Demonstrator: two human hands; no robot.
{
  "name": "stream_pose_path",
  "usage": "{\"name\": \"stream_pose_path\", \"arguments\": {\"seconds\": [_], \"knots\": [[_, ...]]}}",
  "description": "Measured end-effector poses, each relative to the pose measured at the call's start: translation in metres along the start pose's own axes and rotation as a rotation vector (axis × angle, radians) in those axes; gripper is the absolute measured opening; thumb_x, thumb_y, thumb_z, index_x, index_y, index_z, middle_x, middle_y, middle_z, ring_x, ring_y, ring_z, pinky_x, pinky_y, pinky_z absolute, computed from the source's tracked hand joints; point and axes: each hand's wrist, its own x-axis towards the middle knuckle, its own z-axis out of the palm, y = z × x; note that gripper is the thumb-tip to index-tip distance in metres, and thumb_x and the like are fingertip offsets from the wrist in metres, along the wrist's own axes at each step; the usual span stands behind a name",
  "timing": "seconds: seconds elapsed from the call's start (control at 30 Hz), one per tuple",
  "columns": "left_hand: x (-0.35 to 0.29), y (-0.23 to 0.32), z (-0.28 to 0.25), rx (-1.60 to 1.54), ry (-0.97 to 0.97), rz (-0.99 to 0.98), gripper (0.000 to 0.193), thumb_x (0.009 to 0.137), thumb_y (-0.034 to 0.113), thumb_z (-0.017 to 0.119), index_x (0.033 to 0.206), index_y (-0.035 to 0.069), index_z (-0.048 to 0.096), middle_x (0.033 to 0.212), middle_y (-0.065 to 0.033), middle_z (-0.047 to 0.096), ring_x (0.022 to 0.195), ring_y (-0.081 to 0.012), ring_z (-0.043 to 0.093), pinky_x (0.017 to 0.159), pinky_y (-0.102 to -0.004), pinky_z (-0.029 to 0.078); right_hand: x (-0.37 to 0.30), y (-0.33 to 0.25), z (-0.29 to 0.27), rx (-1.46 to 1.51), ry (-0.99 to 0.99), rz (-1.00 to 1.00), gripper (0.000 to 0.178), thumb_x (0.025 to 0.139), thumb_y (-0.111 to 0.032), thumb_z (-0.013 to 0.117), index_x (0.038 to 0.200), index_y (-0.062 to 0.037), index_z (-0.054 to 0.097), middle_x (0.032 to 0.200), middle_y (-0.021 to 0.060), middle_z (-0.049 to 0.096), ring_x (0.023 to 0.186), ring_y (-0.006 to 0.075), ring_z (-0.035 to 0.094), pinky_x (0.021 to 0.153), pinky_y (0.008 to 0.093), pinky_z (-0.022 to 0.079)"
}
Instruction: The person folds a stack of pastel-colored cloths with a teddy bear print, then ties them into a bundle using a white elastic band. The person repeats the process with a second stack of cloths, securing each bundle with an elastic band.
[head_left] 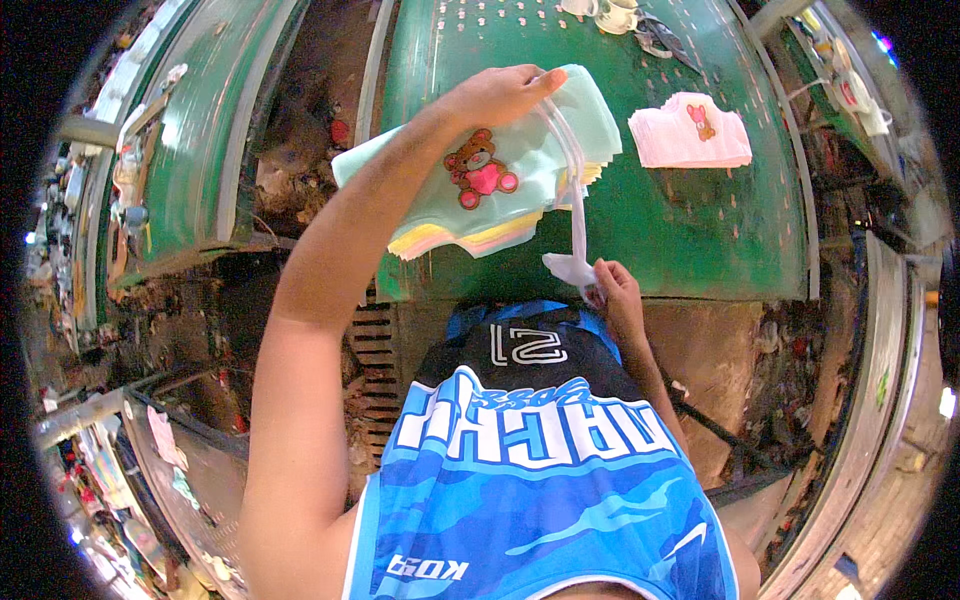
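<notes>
A stack of cut fabric pieces [410, 180] lies on the green table, mint green on top with yellow and pink layers below. A brown bear with a pink heart [481, 168] is printed on the top piece. My left hand [505, 92] is closed at the far edge of the stack, at the upper end of a long white cloth strip [577, 190]. The strip runs down over the stack's right side to my right hand [617, 297], which pinches its bunched lower end near the table's front edge. Some fingertips of both hands are hidden.
A smaller pile of pink fabric pieces [690, 148] with a bear print sits to the right on the green table [690, 235]. Cream cups and a dark item [660, 42] are at the far end. Another green table [190, 170] stands to the left, across a gap.
</notes>
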Motion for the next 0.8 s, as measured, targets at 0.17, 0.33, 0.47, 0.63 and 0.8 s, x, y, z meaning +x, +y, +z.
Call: {"name": "stream_pose_path", "arguments": {"seconds": [0.17,0.33,0.47,0.63,0.8], "knots": [[-0.005,-0.025,-0.041,-0.022,-0.334,0.073,0.083,0.106,0.072,0.033,0.161,0.011,0.040,0.158,-0.0131,0.051,0.143,-0.0242,0.050,0.119,-0.0423,0.039,0.010,-0.010,-0.003,-0.164,-0.156,-0.023,0.032,0.103,-0.027,0.069,0.123,-0.0033,0.070,0.113,0.0034,0.070,0.104,0.0126,0.064,0.089,0.0303,0.053],[-0.017,-0.089,-0.087,-0.266,-0.664,-0.272,0.098,0.096,0.086,0.032,0.162,0.013,0.040,0.161,-0.0140,0.045,0.147,-0.0284,0.044,0.123,-0.0517,0.033,0.000,-0.014,-0.001,-0.468,0.018,-0.183,0.031,0.099,-0.026,0.073,0.118,-0.0030,0.073,0.125,0.0062,0.065,0.115,0.0177,0.061,0.098,0.0350,0.051],[-0.021,-0.174,-0.073,-0.534,-0.796,-0.462,0.102,0.096,0.085,0.031,0.161,0.006,0.039,0.159,-0.0161,0.048,0.145,-0.0268,0.046,0.123,-0.0465,0.034,-0.038,-0.065,0.023,-0.497,0.110,-0.078,0.048,0.099,-0.032,0.071,0.136,-0.0034,0.060,0.140,0.0092,0.057,0.127,0.0227,0.056,0.108,0.0379,0.047],[-0.035,-0.141,0.022,-0.681,-0.752,-0.499,0.085,0.104,0.069,0.038,0.154,0.001,0.043,0.145,-0.0266,0.055,0.137,-0.0348,0.054,0.115,-0.0476,0.043,-0.090,-0.146,0.080,0.404,0.005,0.163,0.075,0.102,-0.044,0.067,0.158,-0.0076,0.034,0.148,0.0104,0.052,0.132,0.0227,0.052,0.112,0.0400,0.043],[-0.060,-0.148,0.049,-0.659,-0.780,-0.527,0.079,0.105,0.064,0.039,0.147,-0.001,0.048,0.138,-0.0286,0.057,0.132,-0.0373,0.056,0.112,-0.0496,0.045,-0.078,-0.202,0.135,0.570,-0.068,0.092,0.095,0.094,-0.052,0.076,0.162,-0.0092,0.025,0.148,0.0115,0.051,0.137,0.0252,0.051,0.114,0.0421,0.043]]}}
